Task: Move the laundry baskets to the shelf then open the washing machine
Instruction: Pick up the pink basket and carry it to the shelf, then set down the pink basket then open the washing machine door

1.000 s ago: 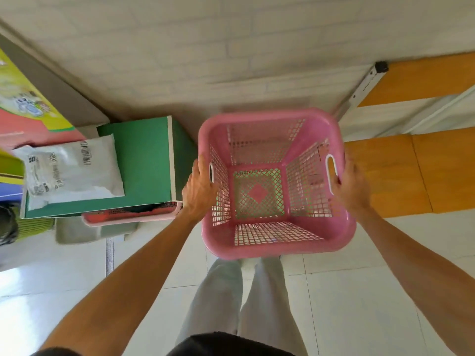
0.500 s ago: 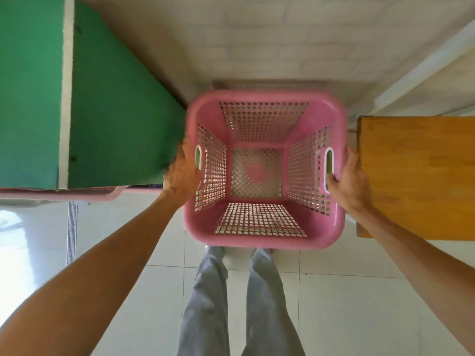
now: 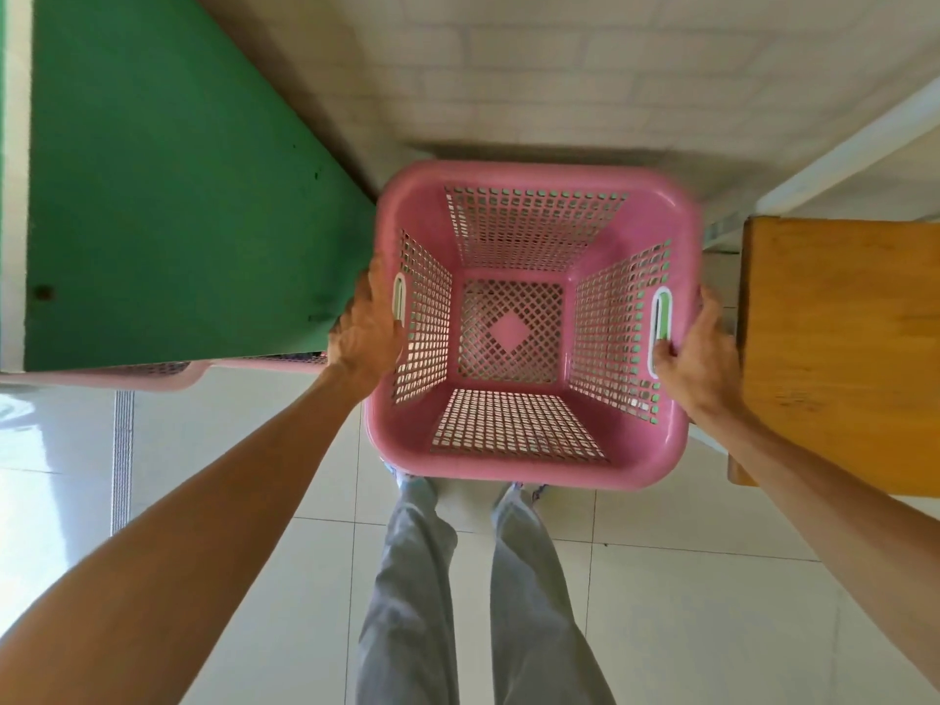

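An empty pink laundry basket with latticed walls hangs in front of me, seen from above. My left hand grips its left handle slot from outside. My right hand holds the right handle slot, fingertips through the opening. The basket sits between a green shelf unit on the left and an orange wooden surface on the right. The rim of a second pink basket pokes out from under the green unit's front edge. No washing machine is in view.
A white brick wall stands directly ahead. White floor tiles lie below, with my grey-trousered legs under the basket. A white rail runs diagonally at the upper right, behind the wooden surface.
The view has dropped and closed in on the gap between the green unit and the wooden surface. The basket has moved forward and down with both hands still on its handles.
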`<state>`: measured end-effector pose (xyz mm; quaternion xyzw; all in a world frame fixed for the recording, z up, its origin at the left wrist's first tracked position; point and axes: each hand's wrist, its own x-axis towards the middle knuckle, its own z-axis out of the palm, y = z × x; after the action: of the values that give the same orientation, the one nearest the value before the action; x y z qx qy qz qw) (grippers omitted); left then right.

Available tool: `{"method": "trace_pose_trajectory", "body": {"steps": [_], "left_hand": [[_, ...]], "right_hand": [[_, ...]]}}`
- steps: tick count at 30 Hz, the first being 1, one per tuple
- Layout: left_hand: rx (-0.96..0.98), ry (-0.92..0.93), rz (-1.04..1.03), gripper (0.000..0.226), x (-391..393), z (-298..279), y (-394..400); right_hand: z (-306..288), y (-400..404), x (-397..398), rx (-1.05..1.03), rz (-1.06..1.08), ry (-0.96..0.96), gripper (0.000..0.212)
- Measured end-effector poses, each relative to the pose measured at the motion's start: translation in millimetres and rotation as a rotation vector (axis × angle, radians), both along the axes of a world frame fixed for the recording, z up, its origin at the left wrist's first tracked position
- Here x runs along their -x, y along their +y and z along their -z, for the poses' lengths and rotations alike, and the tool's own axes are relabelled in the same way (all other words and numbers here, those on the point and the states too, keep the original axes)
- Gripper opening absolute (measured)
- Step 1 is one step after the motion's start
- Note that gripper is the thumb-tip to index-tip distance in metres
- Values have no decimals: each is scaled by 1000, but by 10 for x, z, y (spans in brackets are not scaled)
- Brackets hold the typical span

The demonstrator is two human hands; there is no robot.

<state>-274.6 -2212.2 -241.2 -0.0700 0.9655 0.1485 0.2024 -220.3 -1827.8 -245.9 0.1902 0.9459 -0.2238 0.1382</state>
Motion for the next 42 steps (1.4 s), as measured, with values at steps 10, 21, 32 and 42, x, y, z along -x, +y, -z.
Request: {"method": "trace_pose_trajectory", "body": {"steps": [10, 21, 32, 42], "left_hand": [[-100, -97, -92, 99, -193, -407, 21], [-57, -118, 97, 80, -678, -2498, 254], [113, 103, 313, 83, -1030, -4179, 357], [256, 251, 455, 83, -1650, -4820, 308]], "right_hand": [[-441, -22, -65, 92, 14, -74, 91], [-2661, -312, -295, 198, 97, -114, 80], [-3352, -163, -586, 32, -202, -173, 83], [-4678, 141, -1492, -89, -207, -54, 89]]}}
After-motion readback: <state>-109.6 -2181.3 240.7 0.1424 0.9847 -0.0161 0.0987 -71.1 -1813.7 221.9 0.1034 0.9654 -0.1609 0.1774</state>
